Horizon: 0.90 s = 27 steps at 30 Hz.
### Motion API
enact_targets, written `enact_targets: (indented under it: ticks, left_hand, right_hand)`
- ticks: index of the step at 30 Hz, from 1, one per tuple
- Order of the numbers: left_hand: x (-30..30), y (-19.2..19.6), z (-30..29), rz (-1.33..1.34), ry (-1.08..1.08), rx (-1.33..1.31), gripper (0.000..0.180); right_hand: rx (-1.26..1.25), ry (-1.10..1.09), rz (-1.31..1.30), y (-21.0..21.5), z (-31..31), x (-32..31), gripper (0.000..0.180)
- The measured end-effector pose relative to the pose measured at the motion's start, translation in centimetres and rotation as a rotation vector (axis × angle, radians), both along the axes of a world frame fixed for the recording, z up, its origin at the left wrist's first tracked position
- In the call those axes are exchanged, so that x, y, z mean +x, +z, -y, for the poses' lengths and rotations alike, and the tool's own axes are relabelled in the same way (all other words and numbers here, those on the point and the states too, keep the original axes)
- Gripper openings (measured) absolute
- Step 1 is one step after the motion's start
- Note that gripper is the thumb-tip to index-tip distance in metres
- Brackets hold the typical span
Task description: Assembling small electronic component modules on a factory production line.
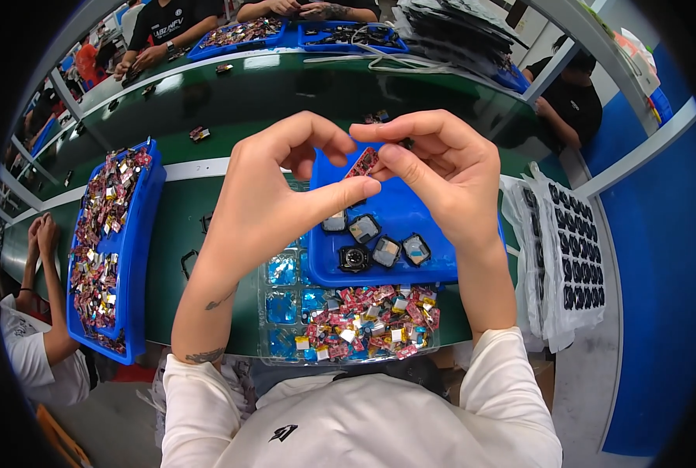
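Note:
Over the blue tray, my right hand (449, 168) pinches a small red circuit board (363, 162) between thumb and curled fingers. A bit of something dark shows among those fingers, too hidden to name. My left hand (281, 179) is curved opposite, its fingers apart. Its thumb lies along the lower end of the board; whether it presses on it I cannot tell. Below the hands, several black square watch cases (365, 228) with grey insides lie in the blue tray (472, 269). One black round-faced watch part (354, 258) lies beside them.
A clear compartment tray (263, 343) at the front holds blue-filmed pieces and a heap of red boards (371, 320). Another blue bin (151, 210) of boards stands left. White sheets with rows of black parts (578, 246) lie right. Co-workers sit around; loose parts dot the green conveyor (285, 93).

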<state>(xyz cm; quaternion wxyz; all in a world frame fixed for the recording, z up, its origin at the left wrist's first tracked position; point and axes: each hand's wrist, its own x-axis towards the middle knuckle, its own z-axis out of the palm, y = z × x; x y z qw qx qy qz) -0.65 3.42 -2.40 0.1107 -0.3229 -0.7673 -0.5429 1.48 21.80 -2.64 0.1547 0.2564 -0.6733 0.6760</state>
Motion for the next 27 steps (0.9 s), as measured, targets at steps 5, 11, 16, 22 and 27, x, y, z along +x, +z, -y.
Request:
enact_targets:
  ticks: [5,11,16,22,27]
  left_hand:
    - [-0.5,-0.6,0.3,-0.021,-0.025,-0.002,0.012]
    - [-0.2,-0.5,0.3,0.179,-0.091,0.147,0.007]
    - [-0.3,0.1,0.4,0.335,-0.108,0.086,0.01]
    - [-0.7,-0.5,0.5,0.238,-0.074,0.087,0.015]
    - [-0.3,-0.4,0.4,0.082,-0.029,0.052,0.015]
  right_hand:
    - [0.027,0.032,-0.025,-0.2,0.3,0.0,0.023]
    - [0.268,-0.159,-0.018,-0.4,-0.6,-0.2,0.019]
    - [0.256,-0.211,-0.145,-0.5,-0.1,-0.4,0.012]
    - [0.147,-0.163,0.029,-0.2,-0.1,-0.2,0.011]
    - [0.15,-0.127,0.152,-0.2,-0.1,0.1,0.013]
